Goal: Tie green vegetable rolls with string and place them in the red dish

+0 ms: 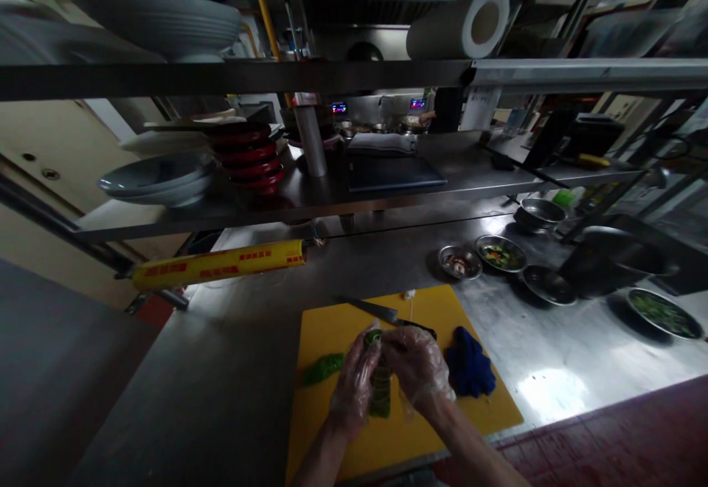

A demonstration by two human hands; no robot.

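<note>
My left hand (355, 380), in a clear plastic glove, is closed around one side of a small green bundle (373, 337) that looks like a rolled leaf. Gloved likewise, my right hand (417, 365) pinches at the bundle's upper right; what its fingertips grip is hidden. Below them a strip of green rolled pieces (380, 392) lies on the yellow cutting board (403, 446). Another green piece (324, 369) rests to the left. Behind my hands lies a knife (370, 311), beside a thin white string (411, 308). A crumpled dark blue cloth (470, 363) sits at the right.
Metal bowls of food (501, 254) stand back right, with a bowl of greens (664, 313) at far right. A yellow wrap roll (221, 266) hangs below the shelf edge (332, 210) at left. Red stacked dishes (248, 159) and a paper roll (442, 29) are on the shelves.
</note>
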